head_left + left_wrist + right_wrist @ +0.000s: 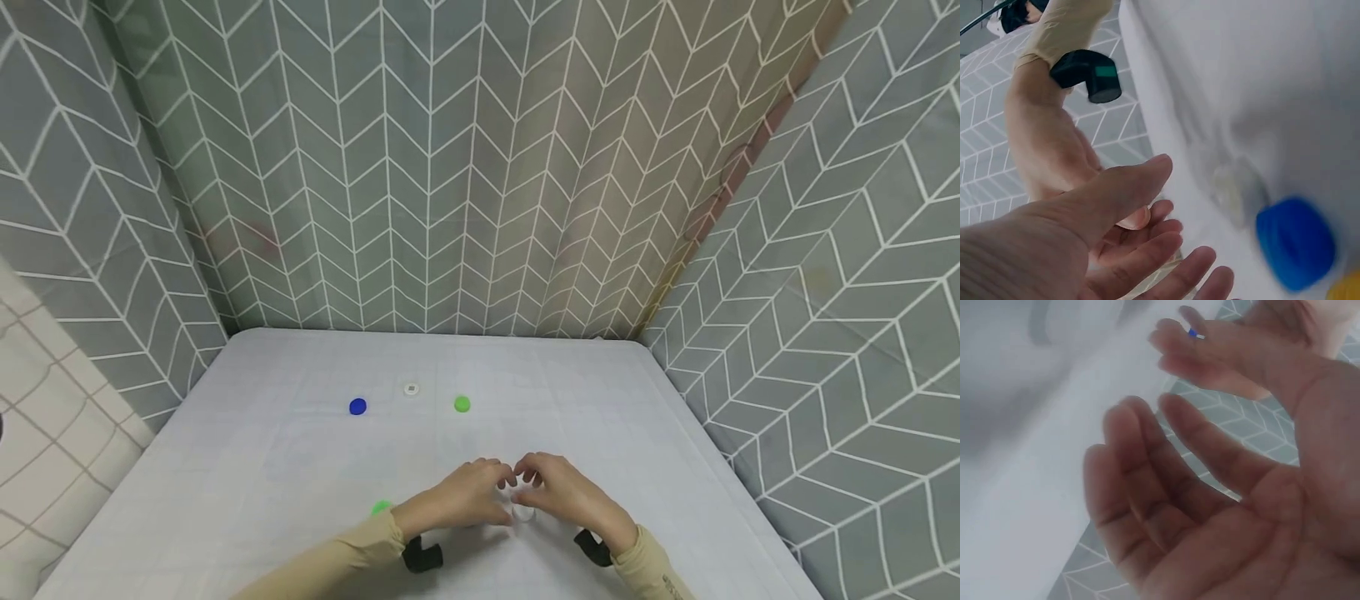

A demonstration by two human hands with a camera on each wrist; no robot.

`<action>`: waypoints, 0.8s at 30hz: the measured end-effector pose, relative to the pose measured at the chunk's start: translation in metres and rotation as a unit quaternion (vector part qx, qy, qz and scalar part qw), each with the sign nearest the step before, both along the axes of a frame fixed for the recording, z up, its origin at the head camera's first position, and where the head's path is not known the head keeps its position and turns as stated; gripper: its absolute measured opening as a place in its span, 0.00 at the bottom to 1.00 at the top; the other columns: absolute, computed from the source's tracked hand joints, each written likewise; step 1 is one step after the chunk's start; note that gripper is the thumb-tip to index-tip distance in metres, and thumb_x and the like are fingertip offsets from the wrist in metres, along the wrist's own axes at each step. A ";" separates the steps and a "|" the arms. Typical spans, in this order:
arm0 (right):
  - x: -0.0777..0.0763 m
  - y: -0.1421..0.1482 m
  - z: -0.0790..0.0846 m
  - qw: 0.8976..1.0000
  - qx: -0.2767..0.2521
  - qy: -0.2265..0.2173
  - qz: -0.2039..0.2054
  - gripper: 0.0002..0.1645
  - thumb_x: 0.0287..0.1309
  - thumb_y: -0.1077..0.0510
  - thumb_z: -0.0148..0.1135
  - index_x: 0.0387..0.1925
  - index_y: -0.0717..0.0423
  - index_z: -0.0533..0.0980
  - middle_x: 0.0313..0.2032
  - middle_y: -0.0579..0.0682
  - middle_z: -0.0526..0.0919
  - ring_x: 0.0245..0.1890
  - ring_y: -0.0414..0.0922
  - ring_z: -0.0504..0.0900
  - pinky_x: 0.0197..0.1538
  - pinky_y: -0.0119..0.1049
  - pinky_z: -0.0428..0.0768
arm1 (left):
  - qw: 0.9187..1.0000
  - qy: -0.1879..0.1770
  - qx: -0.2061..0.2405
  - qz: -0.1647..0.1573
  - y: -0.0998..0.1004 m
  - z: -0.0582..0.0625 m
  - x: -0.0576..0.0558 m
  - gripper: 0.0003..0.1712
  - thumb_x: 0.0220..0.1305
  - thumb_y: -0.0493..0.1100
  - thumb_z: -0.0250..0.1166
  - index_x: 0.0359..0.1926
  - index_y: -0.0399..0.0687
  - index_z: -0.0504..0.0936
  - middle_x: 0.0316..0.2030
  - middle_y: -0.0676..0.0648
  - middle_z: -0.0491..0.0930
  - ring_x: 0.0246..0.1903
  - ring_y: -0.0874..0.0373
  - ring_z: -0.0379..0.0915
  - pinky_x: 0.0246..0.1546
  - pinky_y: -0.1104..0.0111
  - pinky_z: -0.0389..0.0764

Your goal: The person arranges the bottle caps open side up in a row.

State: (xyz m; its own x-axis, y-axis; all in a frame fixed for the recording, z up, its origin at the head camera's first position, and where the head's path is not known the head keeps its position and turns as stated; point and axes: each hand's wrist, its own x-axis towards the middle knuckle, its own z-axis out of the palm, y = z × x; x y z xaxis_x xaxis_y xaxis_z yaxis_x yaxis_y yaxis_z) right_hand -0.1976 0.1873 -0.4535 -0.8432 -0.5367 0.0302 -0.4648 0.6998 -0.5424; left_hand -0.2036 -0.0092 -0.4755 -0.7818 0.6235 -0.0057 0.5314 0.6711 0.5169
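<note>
My left hand [468, 496] and right hand [562, 492] are held close together above the white-covered table, their fingertips almost meeting in the head view. Fingers on both hands are loosely bent, with nothing between them. Just below the right thumb, a white round piece [522, 512] is partly covered by that hand. In the left wrist view, a blurred white piece [1240, 190] lies beside a blue cap-like piece [1295, 244], with part of a yellow piece [1344, 287] at the corner. A bright green piece [381, 507] peeks out behind the left forearm.
Farther back on the table [285, 467] lie a blue disc [357, 406], a small white disc [411, 388] with a dark centre and a green disc [462, 403]. Grey patterned curtains [427, 167] hang behind and along the sides. Black wrist mounts [422, 556] sit under both wrists.
</note>
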 end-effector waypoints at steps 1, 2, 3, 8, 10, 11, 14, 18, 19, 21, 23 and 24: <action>-0.001 -0.002 0.001 1.000 -0.004 0.006 0.000 0.18 0.55 0.49 0.69 0.42 0.57 0.79 0.38 0.49 0.83 0.36 0.45 0.80 0.36 0.30 0.76 | 1.000 -0.010 0.004 0.001 -0.003 0.002 -0.001 0.26 0.46 0.55 0.75 0.47 0.53 0.80 0.40 0.57 0.79 0.41 0.64 0.73 0.42 0.68 0.75; -0.003 -0.003 0.002 1.000 -0.008 0.014 0.001 0.19 0.56 0.48 0.68 0.42 0.57 0.79 0.37 0.49 0.83 0.36 0.44 0.80 0.36 0.30 0.76 | 1.000 -0.018 0.008 0.003 -0.006 0.005 -0.002 0.26 0.47 0.54 0.75 0.47 0.53 0.80 0.40 0.57 0.79 0.41 0.63 0.73 0.41 0.69 0.76; -0.004 -0.005 0.003 1.000 -0.009 0.024 0.003 0.20 0.57 0.47 0.67 0.42 0.58 0.79 0.37 0.50 0.84 0.35 0.43 0.80 0.36 0.30 0.77 | 1.000 -0.024 0.009 0.005 -0.010 0.007 -0.004 0.25 0.48 0.54 0.75 0.47 0.53 0.81 0.40 0.56 0.79 0.41 0.63 0.73 0.41 0.69 0.76; -0.016 -0.016 0.007 0.998 -0.008 0.061 -0.005 0.23 0.59 0.43 0.64 0.41 0.59 0.80 0.32 0.47 0.83 0.29 0.36 0.77 0.34 0.28 0.76 | 0.999 -0.028 0.024 0.031 -0.030 0.023 -0.016 0.21 0.50 0.50 0.74 0.45 0.49 0.82 0.40 0.51 0.82 0.40 0.59 0.77 0.38 0.69 0.79; -0.022 -0.021 0.008 0.998 -0.005 0.068 -0.011 0.22 0.59 0.44 0.64 0.41 0.59 0.80 0.31 0.46 0.83 0.28 0.35 0.76 0.33 0.28 0.76 | 0.998 -0.031 0.031 0.041 -0.037 0.027 -0.023 0.21 0.52 0.49 0.73 0.45 0.46 0.82 0.40 0.48 0.83 0.41 0.55 0.79 0.38 0.67 0.80; -0.025 -0.023 0.009 0.997 -0.005 0.071 -0.012 0.22 0.59 0.44 0.65 0.41 0.60 0.80 0.31 0.46 0.82 0.27 0.35 0.76 0.33 0.29 0.76 | 0.998 -0.031 0.035 0.046 -0.041 0.029 -0.027 0.21 0.53 0.49 0.73 0.46 0.45 0.82 0.41 0.47 0.83 0.41 0.54 0.79 0.38 0.66 0.80; -0.036 -0.031 0.008 0.997 -0.005 0.075 -0.011 0.21 0.59 0.46 0.65 0.42 0.61 0.80 0.30 0.47 0.82 0.27 0.36 0.77 0.32 0.29 0.76 | 0.996 -0.038 0.040 0.064 -0.051 0.028 -0.041 0.21 0.55 0.49 0.71 0.46 0.42 0.82 0.42 0.43 0.83 0.41 0.52 0.79 0.39 0.62 0.81; -0.050 -0.042 0.006 0.998 -0.006 0.064 -0.017 0.21 0.60 0.49 0.64 0.45 0.62 0.79 0.29 0.48 0.83 0.27 0.37 0.78 0.31 0.30 0.76 | 0.993 -0.050 0.043 0.098 -0.062 0.019 -0.061 0.19 0.57 0.48 0.70 0.45 0.40 0.82 0.41 0.42 0.83 0.40 0.52 0.79 0.40 0.59 0.81; -0.055 -0.045 0.005 0.998 -0.006 0.059 -0.021 0.21 0.60 0.49 0.64 0.45 0.62 0.78 0.28 0.48 0.83 0.26 0.37 0.78 0.30 0.30 0.75 | 0.992 -0.051 0.042 0.106 -0.064 0.017 -0.066 0.19 0.58 0.47 0.70 0.45 0.40 0.82 0.41 0.42 0.83 0.40 0.52 0.79 0.40 0.59 0.81; -0.063 -0.050 0.002 0.998 -0.002 0.046 -0.035 0.21 0.60 0.50 0.64 0.47 0.62 0.78 0.29 0.50 0.83 0.25 0.37 0.77 0.29 0.31 0.75 | 0.991 -0.051 0.041 0.121 -0.068 0.014 -0.075 0.18 0.57 0.47 0.70 0.44 0.39 0.82 0.39 0.43 0.83 0.36 0.54 0.78 0.38 0.61 0.81; -0.072 -0.056 0.000 0.998 0.003 0.035 -0.046 0.21 0.60 0.50 0.63 0.48 0.61 0.78 0.29 0.50 0.84 0.24 0.37 0.76 0.29 0.31 0.74 | 0.989 -0.047 0.040 0.132 -0.071 0.011 -0.084 0.18 0.57 0.46 0.70 0.44 0.38 0.81 0.37 0.44 0.83 0.34 0.56 0.77 0.36 0.62 0.80; -0.076 -0.058 -0.001 0.998 0.006 0.031 -0.050 0.21 0.60 0.50 0.64 0.48 0.61 0.77 0.30 0.51 0.84 0.24 0.38 0.76 0.28 0.31 0.74 | 0.989 -0.045 0.039 0.138 -0.072 0.010 -0.088 0.19 0.57 0.46 0.70 0.44 0.38 0.81 0.36 0.45 0.83 0.33 0.57 0.77 0.35 0.63 0.80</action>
State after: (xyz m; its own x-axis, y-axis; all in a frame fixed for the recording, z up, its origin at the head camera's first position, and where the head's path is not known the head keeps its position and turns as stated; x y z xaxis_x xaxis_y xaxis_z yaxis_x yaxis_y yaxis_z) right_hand -0.2739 0.1290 -0.4550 -0.8897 -0.4498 0.0777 -0.4241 0.7515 -0.5054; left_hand -0.2914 -0.0809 -0.4650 -0.9208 0.3875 -0.0432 0.2831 0.7406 0.6094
